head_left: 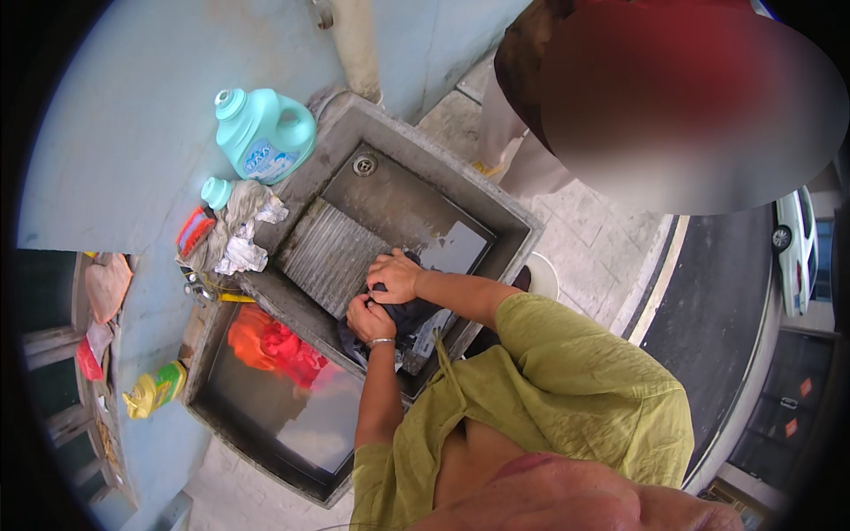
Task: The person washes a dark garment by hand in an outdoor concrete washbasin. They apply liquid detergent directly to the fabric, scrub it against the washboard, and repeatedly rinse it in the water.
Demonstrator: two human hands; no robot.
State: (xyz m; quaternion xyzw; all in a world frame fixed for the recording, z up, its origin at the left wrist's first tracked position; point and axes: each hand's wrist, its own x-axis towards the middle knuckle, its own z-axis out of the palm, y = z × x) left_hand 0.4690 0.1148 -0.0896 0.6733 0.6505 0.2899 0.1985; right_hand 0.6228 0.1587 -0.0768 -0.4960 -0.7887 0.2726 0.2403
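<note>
The left hand [370, 319], with a thin bracelet at the wrist, was clenched on a dark garment [400, 320]. The right hand [395, 275] gripped the same garment from the far side, fingers curled over the cloth, close to the left hand with the cloth bunched between them. The garment lay at the near corner of the concrete wash sink [482, 205], at the lower end of the ribbed scrubbing board [329, 255]. It was wadded, so no clear long axis or pointing direction could be read; its bulk ran roughly from the right hand toward the near sink rim.

The board sloped up to the flat wet sink floor, where a metal drain [365, 165] sat at the far corner. A second basin [208, 350] adjoined the sink on the left, filled with water and holding red and orange cloth [274, 345]. On the ledge beyond the sink stood a teal detergent jug [264, 135], upright, with a crumpled grey-white rag [237, 232] and a small teal cap [215, 191] just beside it. A yellow bottle [156, 389] lay left of the basin. Another person [531, 115] stood at the far right side of the sink.
</note>
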